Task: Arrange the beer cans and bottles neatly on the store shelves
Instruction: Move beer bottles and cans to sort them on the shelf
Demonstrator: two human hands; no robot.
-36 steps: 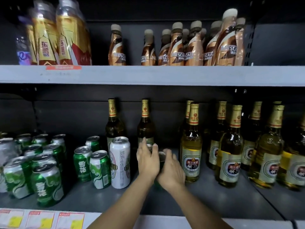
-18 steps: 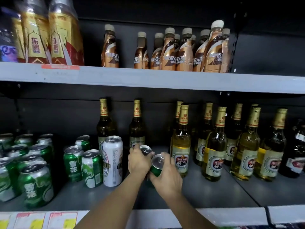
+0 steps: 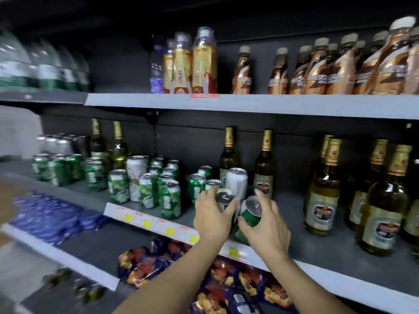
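Observation:
My left hand (image 3: 213,216) grips a can (image 3: 224,197) whose silver top faces me. My right hand (image 3: 265,225) grips a green beer can (image 3: 250,213), tilted toward the left one. Both cans are lifted just above the grey middle shelf (image 3: 294,245), near its front edge. Behind them stand a tall white can (image 3: 237,182) and two dark beer bottles (image 3: 229,155). A cluster of green cans (image 3: 167,196) stands to the left. Amber beer bottles (image 3: 324,196) with gold necks fill the right part of the shelf.
The upper shelf (image 3: 249,105) carries brown coffee bottles (image 3: 340,71) and gold drink bottles (image 3: 192,66). Snack bags (image 3: 226,284) lie on the shelf below, blue packs (image 3: 49,214) to the left. More green cans (image 3: 56,166) stand far left.
Both hands have lifted the two cans off the shelf and drawn them toward its front edge. My view has swung left, showing more shelving on that side and the shelf below.

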